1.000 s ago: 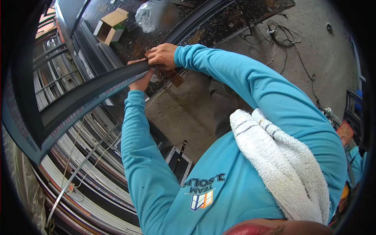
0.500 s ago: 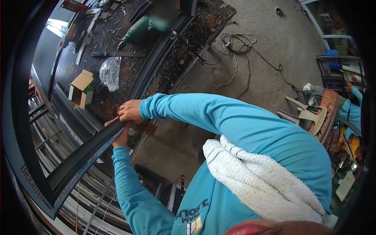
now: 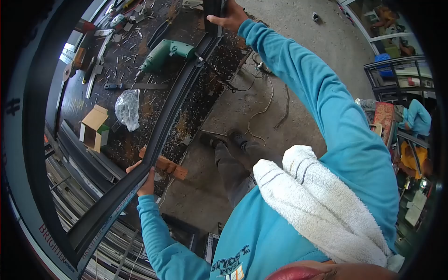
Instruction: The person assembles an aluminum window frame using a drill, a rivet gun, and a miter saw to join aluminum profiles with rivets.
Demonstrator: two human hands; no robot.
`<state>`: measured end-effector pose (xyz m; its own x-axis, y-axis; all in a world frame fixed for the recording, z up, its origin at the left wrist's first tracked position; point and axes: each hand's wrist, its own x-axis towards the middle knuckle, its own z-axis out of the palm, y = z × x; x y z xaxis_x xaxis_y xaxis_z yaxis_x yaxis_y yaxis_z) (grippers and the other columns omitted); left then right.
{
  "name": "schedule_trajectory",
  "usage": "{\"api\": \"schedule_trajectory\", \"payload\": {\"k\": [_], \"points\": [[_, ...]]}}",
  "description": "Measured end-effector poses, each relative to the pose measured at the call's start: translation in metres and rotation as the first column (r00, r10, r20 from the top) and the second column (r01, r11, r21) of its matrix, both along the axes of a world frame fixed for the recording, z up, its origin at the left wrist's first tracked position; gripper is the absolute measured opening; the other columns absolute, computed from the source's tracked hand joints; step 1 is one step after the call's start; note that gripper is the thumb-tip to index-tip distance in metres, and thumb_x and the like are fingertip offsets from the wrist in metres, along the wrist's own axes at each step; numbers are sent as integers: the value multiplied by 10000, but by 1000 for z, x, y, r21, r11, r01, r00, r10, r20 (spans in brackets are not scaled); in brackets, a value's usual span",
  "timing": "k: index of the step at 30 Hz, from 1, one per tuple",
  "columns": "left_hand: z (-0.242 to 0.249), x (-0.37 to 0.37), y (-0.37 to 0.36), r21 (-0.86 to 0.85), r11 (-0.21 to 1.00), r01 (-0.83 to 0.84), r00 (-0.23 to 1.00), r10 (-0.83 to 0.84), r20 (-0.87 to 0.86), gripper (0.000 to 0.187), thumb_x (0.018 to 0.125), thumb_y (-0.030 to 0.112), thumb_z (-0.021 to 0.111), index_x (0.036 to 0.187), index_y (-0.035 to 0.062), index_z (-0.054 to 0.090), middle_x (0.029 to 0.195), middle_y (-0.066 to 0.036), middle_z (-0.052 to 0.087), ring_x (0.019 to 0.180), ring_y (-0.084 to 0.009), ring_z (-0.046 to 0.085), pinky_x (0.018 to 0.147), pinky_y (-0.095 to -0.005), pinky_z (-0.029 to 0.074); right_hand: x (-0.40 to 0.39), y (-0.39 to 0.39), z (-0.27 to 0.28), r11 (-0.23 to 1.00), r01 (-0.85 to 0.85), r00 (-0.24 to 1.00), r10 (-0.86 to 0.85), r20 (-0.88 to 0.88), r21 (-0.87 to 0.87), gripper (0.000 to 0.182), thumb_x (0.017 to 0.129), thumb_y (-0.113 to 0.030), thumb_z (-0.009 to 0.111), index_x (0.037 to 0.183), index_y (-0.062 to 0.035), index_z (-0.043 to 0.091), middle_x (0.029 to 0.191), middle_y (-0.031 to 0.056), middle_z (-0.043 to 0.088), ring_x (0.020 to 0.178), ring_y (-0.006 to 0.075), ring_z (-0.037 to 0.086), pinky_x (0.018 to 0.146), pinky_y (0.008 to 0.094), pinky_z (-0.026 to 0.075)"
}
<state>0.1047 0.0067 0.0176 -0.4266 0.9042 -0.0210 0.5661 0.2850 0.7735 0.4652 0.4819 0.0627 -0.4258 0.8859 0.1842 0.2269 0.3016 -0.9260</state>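
A long dark aluminium frame [image 3: 170, 107] runs across the workbench, with lettered protective film along its near side. My left hand [image 3: 147, 181] is wrapped round the frame's long bar near the bench's end, thumb on one side and fingers on the other. At the far end, my right hand [image 3: 229, 17] grips the upright dark profile [image 3: 213, 18], its thumb pointing left across it. A reddish wooden block [image 3: 170, 166] lies under the bar beside my left hand. A green power drill [image 3: 165, 55] rests on the bench, left of the bar.
On the bench are a file [image 3: 135, 86], a clear plastic bag [image 3: 127, 109], an open cardboard box [image 3: 94, 127], pliers [image 3: 159, 35] and scattered metal shavings. Stacked profiles [image 3: 88, 200] lie at lower left. A cable [image 3: 261, 112] trails across the floor. Another person [image 3: 415, 119] is at the right.
My right hand has left its place beside my left hand and moved far up to the frame's other end, where it now grips the upright profile. My left hand stays on the bar.
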Motion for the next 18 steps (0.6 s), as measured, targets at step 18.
{"api": "schedule_trajectory", "payload": {"k": [18], "points": [[-15, 115, -55, -79, 821, -566, 822, 569, 20, 430, 760, 122, 804, 881, 99, 392, 826, 0, 391, 719, -123, 415, 682, -280, 406, 15, -1, -31, 958, 118, 964, -174, 202, 262, 844, 775, -385, 773, 1362, -8, 297, 1228, 254, 575, 1133, 377, 587, 996, 412, 468]]}}
